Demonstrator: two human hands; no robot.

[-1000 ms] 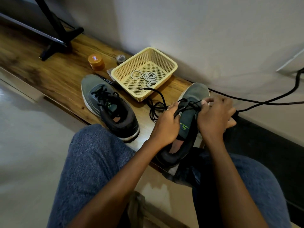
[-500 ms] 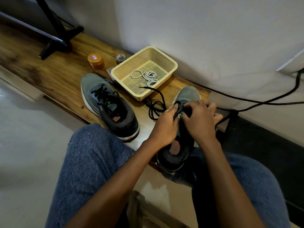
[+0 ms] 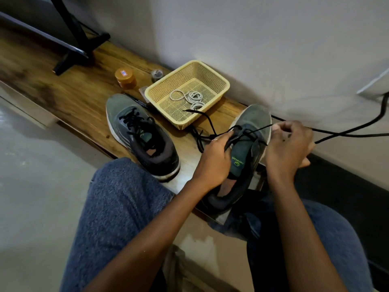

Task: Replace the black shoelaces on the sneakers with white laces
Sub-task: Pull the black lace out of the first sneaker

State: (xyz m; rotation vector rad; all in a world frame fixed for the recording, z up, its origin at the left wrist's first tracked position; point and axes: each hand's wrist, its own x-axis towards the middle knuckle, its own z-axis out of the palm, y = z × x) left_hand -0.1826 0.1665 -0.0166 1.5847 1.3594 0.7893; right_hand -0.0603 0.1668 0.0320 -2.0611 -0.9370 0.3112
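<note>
A grey-green sneaker (image 3: 246, 152) is held tilted at the near right edge of the wooden bench, toe pointing far and heel near. Its black lace (image 3: 250, 131) is partly loosened: a strand is stretched rightwards across the toe, while the other end trails left, its tip laid over the rim of the basket. A second matching sneaker (image 3: 143, 138) is set flat on the bench to the left, fully laced in black. Coiled white laces (image 3: 189, 98) are seen lying inside the yellow basket (image 3: 219, 81), far from both sneakers.
</note>
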